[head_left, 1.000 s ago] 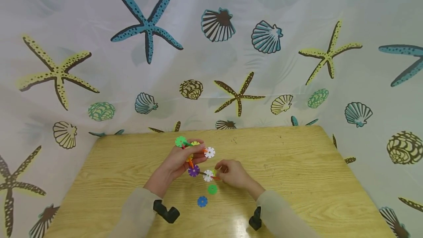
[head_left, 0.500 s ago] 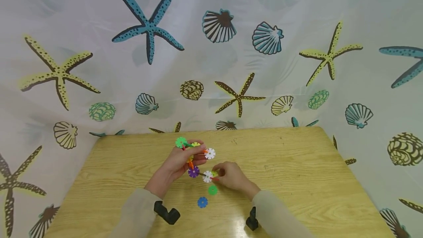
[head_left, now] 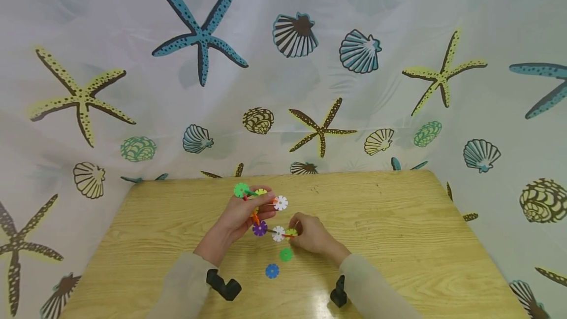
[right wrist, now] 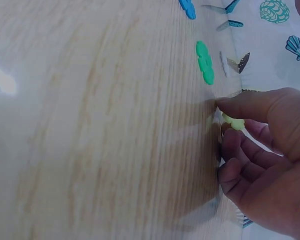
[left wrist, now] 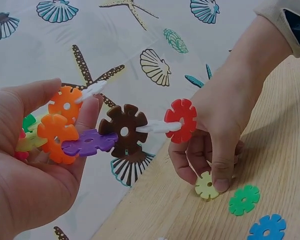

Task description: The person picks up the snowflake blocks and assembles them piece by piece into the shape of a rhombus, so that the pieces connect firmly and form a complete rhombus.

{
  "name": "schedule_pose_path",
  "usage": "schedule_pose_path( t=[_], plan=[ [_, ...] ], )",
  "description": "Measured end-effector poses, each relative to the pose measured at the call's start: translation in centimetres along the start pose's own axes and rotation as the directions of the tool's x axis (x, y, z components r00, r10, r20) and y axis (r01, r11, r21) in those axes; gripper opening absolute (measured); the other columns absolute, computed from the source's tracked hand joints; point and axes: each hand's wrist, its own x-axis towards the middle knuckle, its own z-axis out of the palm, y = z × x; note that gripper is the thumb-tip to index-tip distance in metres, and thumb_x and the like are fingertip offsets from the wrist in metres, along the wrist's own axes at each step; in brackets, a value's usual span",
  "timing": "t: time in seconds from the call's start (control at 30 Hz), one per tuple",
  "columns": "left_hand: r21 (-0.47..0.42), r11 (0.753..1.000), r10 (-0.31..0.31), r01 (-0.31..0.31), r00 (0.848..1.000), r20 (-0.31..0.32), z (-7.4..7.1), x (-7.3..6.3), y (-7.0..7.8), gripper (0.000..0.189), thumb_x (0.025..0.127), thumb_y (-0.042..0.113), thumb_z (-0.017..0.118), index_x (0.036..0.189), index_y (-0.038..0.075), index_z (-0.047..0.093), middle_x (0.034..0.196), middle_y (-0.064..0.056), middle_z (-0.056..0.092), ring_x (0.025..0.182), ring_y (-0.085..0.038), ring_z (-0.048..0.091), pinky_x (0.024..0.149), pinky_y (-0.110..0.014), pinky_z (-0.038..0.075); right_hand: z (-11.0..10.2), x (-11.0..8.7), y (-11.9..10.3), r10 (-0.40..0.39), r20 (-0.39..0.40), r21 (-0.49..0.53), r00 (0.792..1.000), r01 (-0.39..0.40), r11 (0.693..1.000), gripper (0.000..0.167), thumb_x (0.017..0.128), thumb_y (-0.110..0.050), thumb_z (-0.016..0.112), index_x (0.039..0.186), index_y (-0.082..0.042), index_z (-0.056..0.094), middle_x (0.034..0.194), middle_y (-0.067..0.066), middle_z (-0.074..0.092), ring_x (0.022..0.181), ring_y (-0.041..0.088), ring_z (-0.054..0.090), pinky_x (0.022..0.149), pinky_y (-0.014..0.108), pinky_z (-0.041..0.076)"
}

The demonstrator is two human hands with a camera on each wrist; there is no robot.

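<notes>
My left hand (head_left: 241, 213) pinches a chain of notched plastic interlocking discs between thumb and fingers. In the left wrist view an orange disc (left wrist: 66, 106) lies at the thumb tip. Further along come a purple disc (left wrist: 90, 143), a brown disc (left wrist: 124, 131), a white disc seen edge-on (left wrist: 157, 126) and a red disc (left wrist: 181, 121) at the end. Part of the chain is hidden behind the palm. My right hand (head_left: 312, 233) is low at the tabletop, with thumb and fingers on a loose pale yellow disc (left wrist: 206, 186). The red end overlaps that disc in the head view.
A green disc (head_left: 285, 254) and a blue disc (head_left: 272, 271) lie flat on the wooden table (head_left: 398, 240) in front of the hands. Behind the table's far edge hangs a white cloth (head_left: 274, 78) printed with starfish and shells.
The right hand has shifted only slightly, and more of the yellow disc shows at its fingertips now. The left hand and chain stay nearly still.
</notes>
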Motion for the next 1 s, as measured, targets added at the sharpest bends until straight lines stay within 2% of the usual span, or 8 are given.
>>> schedule_pose_path(
  t=[0.23,0.43,0.7,1.0],
  plan=[
    [-0.008,1.000,0.005,-0.005,1.000,0.005,0.1,0.1,-0.1,0.033,0.104,0.013,0.068,0.134,0.003,0.059,0.105,-0.007,0.072,0.089,-0.016,0.078,0.083,-0.029,0.066,-0.1,-0.3,0.1,-0.015,-0.038,0.027,0.999,0.016,1.000,0.022,0.088,0.005,0.074,0.108,-0.002,0.068,0.096,0.012,0.071,0.088,0.019,0.065,0.075,0.032,0.056],
    [-0.036,0.999,0.027,-0.027,1.000,0.003,0.1,0.3,-0.1,0.029,0.104,0.012,0.068,0.130,0.003,0.060,0.097,-0.004,0.074,0.085,-0.015,0.077,0.082,-0.029,0.066,-0.8,-0.6,0.1,-0.030,-0.096,0.031,0.995,0.033,0.999,0.017,0.091,0.002,0.071,0.107,-0.002,0.071,0.094,0.010,0.073,0.083,0.013,0.064,0.071,0.025,0.055],
    [-0.042,0.998,0.049,-0.049,0.999,-0.004,0.2,0.4,0.0,0.024,0.104,0.013,0.069,0.125,0.003,0.062,0.095,-0.004,0.074,0.086,-0.016,0.077,0.083,-0.031,0.066,-2.6,-1.2,-1.2,-0.047,-0.228,0.101,0.972,0.071,0.992,0.008,0.093,-0.001,0.072,0.101,-0.002,0.072,0.089,0.007,0.073,0.076,0.011,0.062,0.064,0.021,0.052],
    [-0.061,0.997,0.043,-0.045,0.999,-0.028,0.4,0.3,-0.1,0.021,0.104,0.012,0.067,0.123,0.003,0.062,0.094,-0.005,0.074,0.084,-0.016,0.077,0.083,-0.031,0.066,-4.1,-2.0,-2.8,-0.064,-0.314,0.129,0.947,0.109,0.986,0.006,0.093,-0.003,0.072,0.099,-0.006,0.071,0.089,0.006,0.072,0.071,0.007,0.060,0.064,0.020,0.052]
  ],
)
